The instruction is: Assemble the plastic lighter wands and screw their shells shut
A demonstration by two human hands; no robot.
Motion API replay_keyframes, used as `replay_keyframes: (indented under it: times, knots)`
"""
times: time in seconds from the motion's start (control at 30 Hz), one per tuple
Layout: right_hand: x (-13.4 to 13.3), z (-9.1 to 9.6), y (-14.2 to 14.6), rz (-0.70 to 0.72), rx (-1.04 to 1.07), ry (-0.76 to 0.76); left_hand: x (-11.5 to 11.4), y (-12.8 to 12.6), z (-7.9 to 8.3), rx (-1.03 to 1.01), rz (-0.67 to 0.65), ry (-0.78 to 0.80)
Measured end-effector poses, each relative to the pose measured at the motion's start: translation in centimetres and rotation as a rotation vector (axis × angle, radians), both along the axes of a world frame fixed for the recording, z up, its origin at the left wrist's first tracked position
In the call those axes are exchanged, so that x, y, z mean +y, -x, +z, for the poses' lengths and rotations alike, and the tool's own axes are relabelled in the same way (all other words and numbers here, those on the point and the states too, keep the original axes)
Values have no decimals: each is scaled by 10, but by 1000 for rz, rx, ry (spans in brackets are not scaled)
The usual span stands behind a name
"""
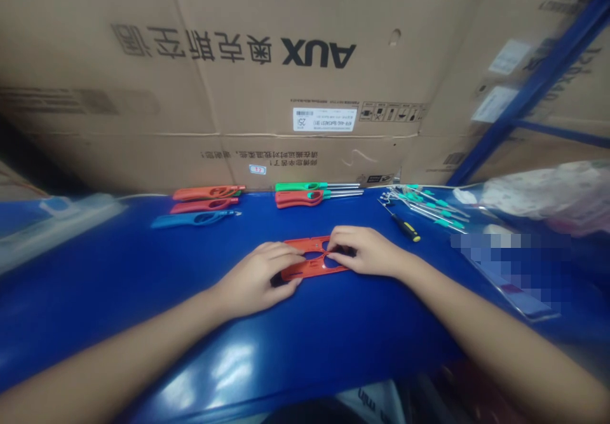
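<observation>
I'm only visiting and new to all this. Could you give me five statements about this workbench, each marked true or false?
1. The left hand and the right hand are both at the orange plastic parts. True.
2. The screwdriver's handle is plain red. False: the screwdriver has a black and yellow handle.
3. A blue casing lies with the pieces beyond the left hand. True.
4. The big AUX lettering on the cardboard reads right way up. False: it is upside down.
5. The tabletop is white. False: the tabletop is blue.
</observation>
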State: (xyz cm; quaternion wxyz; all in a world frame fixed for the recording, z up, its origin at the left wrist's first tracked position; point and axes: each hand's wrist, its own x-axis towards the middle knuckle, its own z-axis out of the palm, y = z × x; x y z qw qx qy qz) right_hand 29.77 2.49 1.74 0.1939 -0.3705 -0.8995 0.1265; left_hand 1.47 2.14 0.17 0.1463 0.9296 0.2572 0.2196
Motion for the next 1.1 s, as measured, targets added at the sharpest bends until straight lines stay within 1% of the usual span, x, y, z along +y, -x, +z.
replay_keyframes:
  times: [0.2, 0.47, 0.57, 0.63, 0.67, 0.73, 0.77, 0.83, 0.87, 0.9, 0.97, 1.0, 1.1]
  knots:
    - [0, 3, 1, 3, -2, -2, 0, 1, 1, 2, 22, -24]
    - [-1, 2, 0, 16, 6, -20, 4, 0, -4, 18, 39, -97]
    - [1, 7, -5, -23, 36, -70, 5, 0, -5, 26, 28, -100]
    - [6, 13, -14, -130, 63, -162, 5, 1, -6, 24, 24, -101]
    - [9, 17, -22, -213, 68, -215, 6, 1, -6, 24, 23, -102]
    - [17, 26, -41, -430, 23, -285, 6, 2, -7, 29, 19, -101]
    - [20, 31, -54, -570, -44, -283, 7, 2, -7, 31, 18, -99]
    - [26, 39, -83, -937, -227, -199, 7, 2, -7, 34, 18, -95]
    - [28, 42, -98, -1049, -262, -169, 7, 2, -7, 34, 19, -93]
    - [29, 44, -113, -1128, -284, -144, 7, 2, -6, 34, 19, -92]
    - [31, 45, -140, -1263, -338, -45, 6, 2, -6, 34, 19, -92]
    - [32, 44, -151, -1304, -365, 15, 6, 2, -7, 33, 17, -93]
    - [35, 36, -169, -1360, -420, 152, 7, 2, -8, 22, 4, -86]
